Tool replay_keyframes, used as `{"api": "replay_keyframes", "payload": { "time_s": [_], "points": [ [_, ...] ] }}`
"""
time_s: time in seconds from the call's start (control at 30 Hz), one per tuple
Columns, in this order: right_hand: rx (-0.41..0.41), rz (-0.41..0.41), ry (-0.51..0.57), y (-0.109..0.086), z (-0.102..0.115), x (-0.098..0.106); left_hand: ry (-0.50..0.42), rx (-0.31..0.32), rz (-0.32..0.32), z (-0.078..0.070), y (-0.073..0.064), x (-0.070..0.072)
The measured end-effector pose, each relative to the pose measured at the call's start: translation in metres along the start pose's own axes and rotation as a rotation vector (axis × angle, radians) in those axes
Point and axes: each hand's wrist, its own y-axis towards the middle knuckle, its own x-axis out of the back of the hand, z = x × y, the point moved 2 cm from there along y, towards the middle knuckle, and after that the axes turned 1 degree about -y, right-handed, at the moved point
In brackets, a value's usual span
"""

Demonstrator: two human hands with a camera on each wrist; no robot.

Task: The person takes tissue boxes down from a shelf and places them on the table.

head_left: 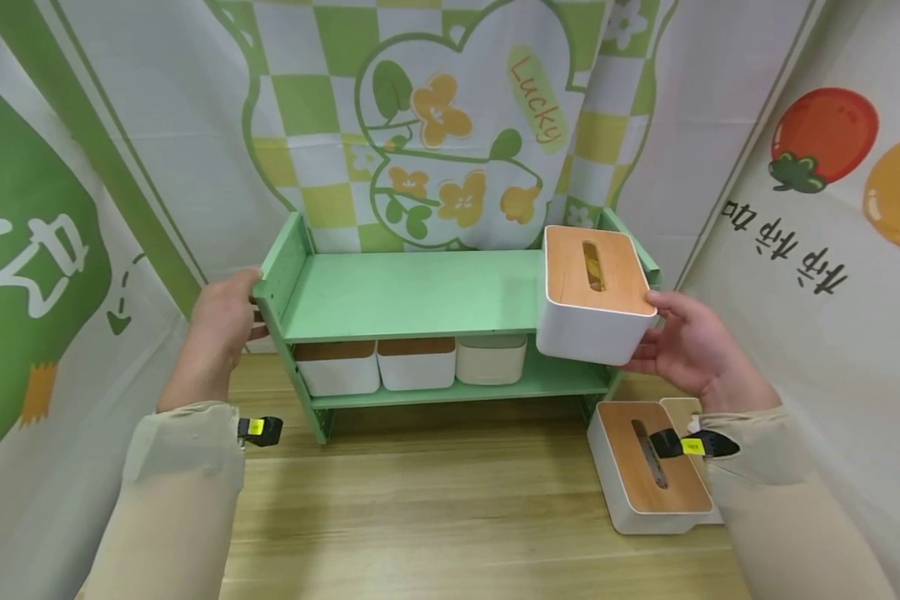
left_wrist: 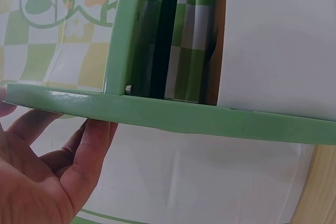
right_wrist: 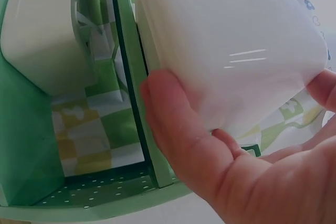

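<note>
My right hand (head_left: 682, 342) holds a white tissue box (head_left: 596, 329) with a wood-look lid, thumb at the lid's edge and fingers beneath. The box is tilted over the right end of a green two-tier shelf (head_left: 412, 292). In the right wrist view, the fingers (right_wrist: 178, 124) press on the white body of the box. My left hand (head_left: 221, 329) grips the shelf's left side panel (head_left: 277, 267); in the left wrist view the fingers (left_wrist: 89, 156) touch that panel's outer side.
On the lower tier stand two white boxes with brown lids (head_left: 337, 367) and a cream bin (head_left: 491, 360). Another wood-lidded tissue box (head_left: 652, 458) sits on the wooden floor (head_left: 420, 500) at right, partly over a pale item. Printed curtains (head_left: 450, 125) hang behind and at both sides.
</note>
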Motion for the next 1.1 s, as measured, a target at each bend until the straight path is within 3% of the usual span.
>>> {"api": "replay_keyframes", "payload": {
  "time_s": [0.2, 0.47, 0.77, 1.1],
  "points": [
    [-0.033, 0.027, 0.021, 0.001, 0.002, 0.0, -0.003, 0.007, -0.002, 0.0, -0.001, 0.0],
    [-0.013, 0.025, -0.069, 0.005, 0.003, 0.005, -0.001, -0.001, -0.032, 0.0, -0.001, 0.0],
    [0.083, 0.176, 0.108, -0.004, -0.005, 0.01, 0.003, 0.003, -0.011, -0.002, -0.002, 0.0],
    [0.121, 0.3, 0.142, -0.015, -0.018, 0.003, 0.006, 0.008, -0.007, 0.0, 0.001, 0.0]
  ]
}}
